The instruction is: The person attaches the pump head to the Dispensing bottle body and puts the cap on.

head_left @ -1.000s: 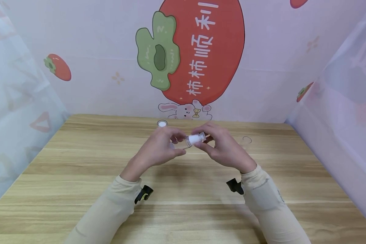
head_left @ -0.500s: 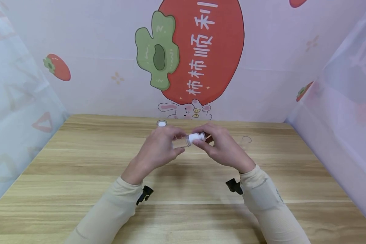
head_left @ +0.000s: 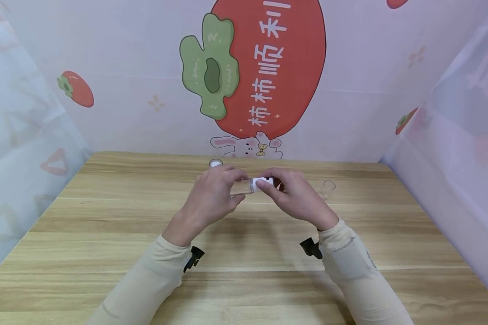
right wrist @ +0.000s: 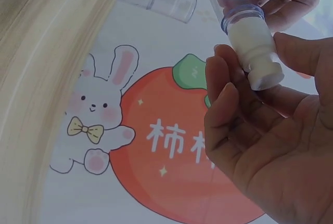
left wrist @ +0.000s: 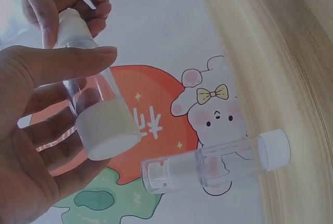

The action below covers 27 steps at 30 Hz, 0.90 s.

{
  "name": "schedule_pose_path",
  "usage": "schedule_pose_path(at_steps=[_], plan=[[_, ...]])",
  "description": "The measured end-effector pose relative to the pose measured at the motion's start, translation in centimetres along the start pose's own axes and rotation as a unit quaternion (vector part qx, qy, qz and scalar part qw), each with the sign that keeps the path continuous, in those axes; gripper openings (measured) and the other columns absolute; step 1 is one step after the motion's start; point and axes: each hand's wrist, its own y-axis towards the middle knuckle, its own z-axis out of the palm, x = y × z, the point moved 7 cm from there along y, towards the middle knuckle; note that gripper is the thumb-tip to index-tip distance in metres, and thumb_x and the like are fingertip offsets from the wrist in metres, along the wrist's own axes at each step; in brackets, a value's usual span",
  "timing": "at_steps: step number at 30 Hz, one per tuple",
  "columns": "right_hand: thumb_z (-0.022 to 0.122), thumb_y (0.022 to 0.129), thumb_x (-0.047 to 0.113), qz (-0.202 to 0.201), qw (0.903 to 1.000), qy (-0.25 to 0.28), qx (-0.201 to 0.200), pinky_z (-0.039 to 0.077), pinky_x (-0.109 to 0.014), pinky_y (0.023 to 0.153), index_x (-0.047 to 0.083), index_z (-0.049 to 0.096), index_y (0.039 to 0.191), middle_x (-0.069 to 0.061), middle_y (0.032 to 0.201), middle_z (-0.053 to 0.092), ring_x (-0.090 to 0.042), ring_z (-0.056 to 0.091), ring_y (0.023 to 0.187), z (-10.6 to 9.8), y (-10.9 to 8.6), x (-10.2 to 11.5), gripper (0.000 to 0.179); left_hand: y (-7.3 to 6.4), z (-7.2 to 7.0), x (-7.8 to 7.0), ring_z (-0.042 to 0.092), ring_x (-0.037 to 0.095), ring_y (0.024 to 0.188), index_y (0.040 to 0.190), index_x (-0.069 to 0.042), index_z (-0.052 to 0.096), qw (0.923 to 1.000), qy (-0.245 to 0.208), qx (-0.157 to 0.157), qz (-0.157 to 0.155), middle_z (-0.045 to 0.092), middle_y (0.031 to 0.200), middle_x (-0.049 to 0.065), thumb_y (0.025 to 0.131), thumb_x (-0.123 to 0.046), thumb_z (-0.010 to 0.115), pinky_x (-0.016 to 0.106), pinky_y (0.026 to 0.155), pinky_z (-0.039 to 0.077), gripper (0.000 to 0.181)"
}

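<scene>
A clear pump bottle (left wrist: pixel 106 130) with a white base and a white pump top (head_left: pixel 261 184) is held nearly level above the table, between both hands. My left hand (head_left: pixel 212 195) grips the clear body, its thumb on one side and its fingers on the other. On the right, my right hand (head_left: pixel 293 195) pinches the white pump top between thumb and fingers. The right wrist view shows the pump end (right wrist: pixel 255 47), with a clear collar below the white part. The bottle's base is hidden behind the left hand in the head view.
A second clear bottle (left wrist: pixel 223 164) with a white base stands upright at the table's back edge, behind the left hand. A clear round cap (head_left: pixel 329 186) stands on the wooden table (head_left: pixel 244 289) to the right. A printed cloth (head_left: pixel 126 117) encloses the back and sides.
My right thumb has shifted up across the white pump top, and that hand has turned slightly around it. The bottle now lies a little more level. My left hand stays nearly in place.
</scene>
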Motion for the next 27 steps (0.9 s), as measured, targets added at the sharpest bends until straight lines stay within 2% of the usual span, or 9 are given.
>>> schedule_pose_path(at_steps=[7,12,22,27], plan=[[0.064,0.102,0.025,0.014,0.9999,-0.006,0.002,0.051,-0.035,0.062,0.013,0.073,0.111,0.002,0.083,0.064,-0.021,0.058,0.072,0.0,0.0,-0.1,0.018,0.1,0.3,0.6,0.067,0.021,0.088,0.107,-0.010,0.077,0.9987,-0.043,0.019,-0.020,0.074,0.102,0.003,0.073,-0.012,0.092,0.038,0.073,0.056,0.037],[0.064,0.102,0.026,0.014,0.9999,0.003,-0.007,0.052,-0.036,0.069,0.012,0.071,0.112,0.002,0.087,0.065,-0.020,0.059,0.076,-0.3,0.0,-0.1,0.019,0.2,0.4,0.9,0.069,0.021,0.087,0.106,-0.009,0.077,0.9964,-0.075,0.027,-0.029,0.075,0.101,0.004,0.073,-0.013,0.092,0.038,0.074,0.056,0.036],[0.066,0.100,0.024,-0.003,0.9996,0.020,-0.020,0.054,-0.038,0.080,0.008,0.068,0.118,0.000,0.100,0.068,-0.018,0.061,0.086,-0.8,-0.2,0.1,0.024,0.2,0.5,1.2,0.067,0.017,0.085,0.106,-0.009,0.077,0.9925,-0.109,0.036,-0.042,0.075,0.099,0.002,0.073,-0.015,0.092,0.034,0.076,0.055,0.037],[0.070,0.097,0.020,-0.029,0.9990,0.026,-0.022,0.055,-0.039,0.084,0.007,0.065,0.122,0.001,0.111,0.066,-0.017,0.063,0.093,-1.1,-0.3,0.4,0.029,0.2,0.7,1.5,0.066,0.016,0.085,0.107,-0.009,0.076,0.9882,-0.136,0.044,-0.053,0.074,0.098,0.001,0.074,-0.014,0.092,0.033,0.077,0.055,0.037]])
